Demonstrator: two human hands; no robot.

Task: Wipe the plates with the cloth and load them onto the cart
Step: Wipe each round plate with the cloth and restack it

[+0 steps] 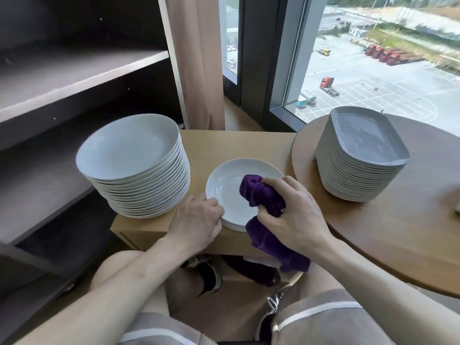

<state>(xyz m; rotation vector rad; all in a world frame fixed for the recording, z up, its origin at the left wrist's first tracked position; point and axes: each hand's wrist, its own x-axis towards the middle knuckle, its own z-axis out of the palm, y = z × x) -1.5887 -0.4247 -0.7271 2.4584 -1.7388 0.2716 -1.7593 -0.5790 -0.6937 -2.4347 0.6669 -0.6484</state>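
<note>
"Why was your left hand (196, 217) on the rim?"

"To pin the top plate (229, 188) down. My fingers curled over its near-left edge so the glazed thing wouldn't skate on the short stack (234, 227) beneath while I scrubbed. It sat at the front of the low pale-wood desk (236, 143), right before my knees."

"And the other?"

"My right hand (296, 215) was clenched round the purple cloth (263, 195) — a soft, nubbly rag, bunched into a wad pressed on the plate's shallow well, its loose tail hanging past the desk's edge."

"The rest?"

"A tall stack (139, 170) of the same round white plates stood just left of it. Grey rounded-rectangle dishes (358, 155) were piled on the round wooden desk (398, 232) to my right. All smooth, hard, slippery — hence two hands. Which piece was the cart I couldn't tell; dark shelves (74, 78) stood on the left."
</note>
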